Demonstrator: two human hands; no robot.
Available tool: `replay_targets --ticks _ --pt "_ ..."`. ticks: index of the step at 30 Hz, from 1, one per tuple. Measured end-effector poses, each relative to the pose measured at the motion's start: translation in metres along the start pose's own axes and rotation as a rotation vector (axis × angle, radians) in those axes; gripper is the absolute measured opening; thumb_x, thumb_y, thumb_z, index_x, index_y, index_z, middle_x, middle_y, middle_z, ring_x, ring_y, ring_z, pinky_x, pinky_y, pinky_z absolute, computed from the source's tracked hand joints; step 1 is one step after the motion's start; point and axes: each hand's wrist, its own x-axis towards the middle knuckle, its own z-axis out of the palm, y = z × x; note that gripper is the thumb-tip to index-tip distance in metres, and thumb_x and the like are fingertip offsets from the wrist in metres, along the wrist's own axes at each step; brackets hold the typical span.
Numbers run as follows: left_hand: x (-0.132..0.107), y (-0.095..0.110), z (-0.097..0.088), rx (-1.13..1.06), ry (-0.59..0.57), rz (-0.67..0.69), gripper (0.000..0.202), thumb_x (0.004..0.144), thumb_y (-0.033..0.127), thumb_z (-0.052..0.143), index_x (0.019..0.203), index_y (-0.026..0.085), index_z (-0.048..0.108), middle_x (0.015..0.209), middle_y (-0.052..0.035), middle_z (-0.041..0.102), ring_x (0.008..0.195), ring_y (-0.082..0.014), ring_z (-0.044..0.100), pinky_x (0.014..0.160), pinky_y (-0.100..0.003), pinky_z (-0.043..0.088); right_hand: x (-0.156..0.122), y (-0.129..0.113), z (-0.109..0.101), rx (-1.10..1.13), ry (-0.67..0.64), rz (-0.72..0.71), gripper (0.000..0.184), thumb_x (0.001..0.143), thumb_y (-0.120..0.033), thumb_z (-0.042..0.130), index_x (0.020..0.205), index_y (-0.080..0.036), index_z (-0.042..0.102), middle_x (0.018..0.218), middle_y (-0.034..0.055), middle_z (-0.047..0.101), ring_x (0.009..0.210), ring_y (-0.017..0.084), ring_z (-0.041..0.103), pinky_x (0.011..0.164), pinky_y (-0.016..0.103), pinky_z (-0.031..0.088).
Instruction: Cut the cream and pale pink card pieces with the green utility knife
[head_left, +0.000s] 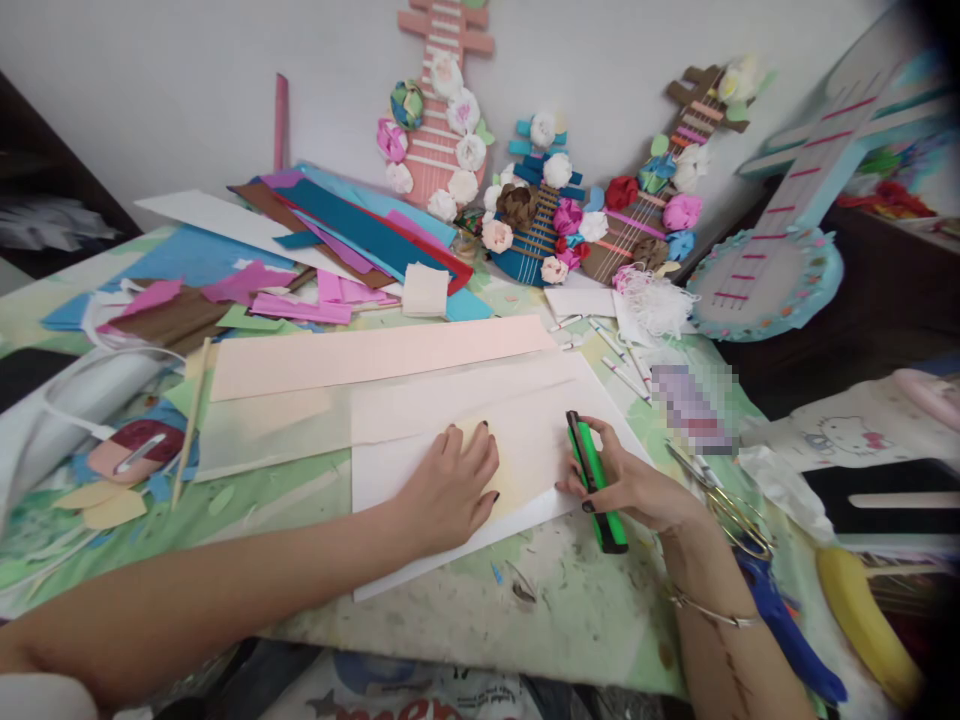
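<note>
My left hand (452, 487) lies palm down on a cream-and-white sheet (390, 515), its fingers slightly bent and apart. Near that sheet's right edge, my right hand (626, 480) is closed around a long green-and-black tool (596, 485) with black ends. Its exact kind I cannot make out, and my fingers cover part of it. Beyond my hands, a pale peach strip (375, 360) runs across the table. A translucent sheet (255, 440) extends left from under the white one.
Gold-handled scissors (739, 520), a blue-handled tool (787, 625) and a yellow curved object (862, 625) lie right. Several markers (624, 380) lie behind. Coloured paper scraps (300, 305) fill the back left. Flower-covered paper instruments (536, 225) lean on the wall. A wooden stick (191, 425) lies left.
</note>
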Motion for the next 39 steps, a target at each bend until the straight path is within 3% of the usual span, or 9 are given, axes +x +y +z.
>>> replay_targets --ticks 8,18,31,36,39 --pt "0.000 0.000 0.001 -0.010 0.005 0.005 0.057 0.094 0.043 0.035 0.136 0.006 0.046 0.141 -0.0213 0.042 0.104 -0.0380 0.048 0.082 -0.045 0.036 0.002 0.009 -0.008 0.047 -0.130 -0.078 0.075 0.063 -0.001 0.063 0.125 -0.031 0.032 0.087 -0.0054 0.051 0.080 0.010 0.055 0.083 0.030 0.038" --pt "0.000 0.000 -0.001 -0.023 -0.003 0.000 0.056 0.094 0.043 0.037 0.136 0.006 0.046 0.141 -0.0214 0.042 0.106 -0.0380 0.049 0.083 -0.046 0.036 0.001 0.007 -0.006 0.011 -0.077 -0.064 0.067 0.067 -0.010 0.066 0.124 -0.028 0.037 0.087 -0.0051 0.050 0.081 0.011 0.056 0.097 0.037 0.038" --pt "-0.001 0.001 0.001 -0.006 0.004 0.003 0.057 0.094 0.042 0.035 0.135 0.005 0.046 0.141 -0.0225 0.042 0.108 -0.0398 0.049 0.086 -0.047 0.036 -0.002 0.007 -0.006 0.027 0.014 0.003 0.073 0.066 -0.008 0.066 0.129 -0.030 0.035 0.096 -0.0031 0.054 0.094 0.013 0.061 0.102 0.038 0.037" --pt "0.000 0.000 -0.001 -0.004 0.004 0.015 0.056 0.095 0.042 0.035 0.135 0.005 0.047 0.141 -0.0229 0.043 0.108 -0.0397 0.051 0.086 -0.047 0.037 -0.004 0.002 -0.005 -0.001 -0.096 -0.081 0.086 0.068 -0.009 0.065 0.138 -0.035 0.021 0.097 -0.0008 0.060 0.085 0.019 0.067 0.091 0.043 0.043" --pt "0.000 0.000 0.000 -0.005 0.010 0.018 0.057 0.095 0.042 0.035 0.135 0.004 0.047 0.140 -0.0238 0.044 0.107 -0.0399 0.052 0.086 -0.047 0.038 -0.004 -0.005 -0.004 0.022 0.004 -0.186 0.080 0.068 -0.013 0.066 0.132 -0.040 0.027 0.104 0.0011 0.063 0.093 0.024 0.069 0.095 0.049 0.041"
